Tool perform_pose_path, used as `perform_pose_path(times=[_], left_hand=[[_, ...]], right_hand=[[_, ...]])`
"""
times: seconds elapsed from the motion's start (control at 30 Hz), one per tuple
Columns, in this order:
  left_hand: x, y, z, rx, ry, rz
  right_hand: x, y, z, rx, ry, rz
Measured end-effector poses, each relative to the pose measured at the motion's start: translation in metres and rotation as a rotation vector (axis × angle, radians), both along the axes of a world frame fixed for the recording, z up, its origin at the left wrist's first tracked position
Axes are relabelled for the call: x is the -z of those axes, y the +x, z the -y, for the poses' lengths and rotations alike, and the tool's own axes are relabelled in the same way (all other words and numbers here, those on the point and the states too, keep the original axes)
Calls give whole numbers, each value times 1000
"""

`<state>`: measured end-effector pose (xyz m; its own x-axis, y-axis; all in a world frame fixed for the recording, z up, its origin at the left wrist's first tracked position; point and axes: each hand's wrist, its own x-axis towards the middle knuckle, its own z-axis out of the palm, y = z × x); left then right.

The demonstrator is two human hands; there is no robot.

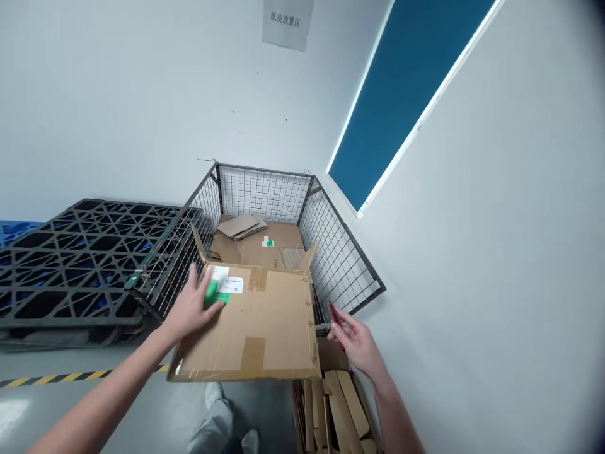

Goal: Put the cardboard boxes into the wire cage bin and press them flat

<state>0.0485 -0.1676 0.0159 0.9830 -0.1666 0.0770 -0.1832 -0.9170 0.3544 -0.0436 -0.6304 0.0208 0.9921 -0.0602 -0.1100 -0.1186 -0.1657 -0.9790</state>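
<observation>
The person stands at a dark wire-mesh cage bin [340,252] set against a pale wall. The left hand [191,308] lies flat on top of a large flattened brown cardboard sheet [265,328], its fingers [208,309] spread wide and pressing down near the sheet's far left corner. Right under those fingertips sits a green and white shipping label [223,287], partly covered by them. The sheet is held roughly level over the near rim of the bin, its far edge reaching over the inside, with strips of brown packing tape [253,353] showing nearer the person than the fingers.

The right hand [357,343] is off the sheet's right edge, apart from it by a small gap. Its fingers [347,331] are curled together, pinching a slim red-handled cutter [336,315] that points up and away from the palm, toward the mesh wall just beyond.

Past both sets of fingers, inside the bin, lie more flattened brown cardboard pieces [258,243], one with a small green sticker. To the left of the left fingers, black plastic lattice pallets [80,252] are stacked on the grey floor, with a yellow-and-black striped floor line [51,378] nearer the person. Below the right wrist, a bundle of folded cardboard strips [335,403] stands on edge. High on the wall hangs a grey paper sign [287,22], and to the right a blue panel [406,82] runs slantwise
</observation>
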Motion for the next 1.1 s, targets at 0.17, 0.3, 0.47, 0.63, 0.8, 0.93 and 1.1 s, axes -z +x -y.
perform_pose_path(times=[0.17, 0.3, 0.47, 0.63, 0.8, 0.93, 1.1], left_hand=[[12, 34, 31, 261, 84, 176], [15, 55, 37, 204, 69, 201], [15, 75, 31, 182, 11, 222], [21, 88, 30, 180, 13, 209], [27, 103, 23, 175, -7, 187], [30, 111, 19, 154, -27, 163], [31, 117, 18, 159, -40, 168]], right_hand=[[-27, -15, -35, -174, -96, 13], [-30, -27, -66, -320, -254, 102], [-21, -28, -117, -388, -266, 19], [-16, -19, -173, -449, -519, 107], [-14, -3, -217, -653, -854, 372], [-19, 12, -250, -718, -1010, 432], [-42, 23, -275, -802, -1217, 427]])
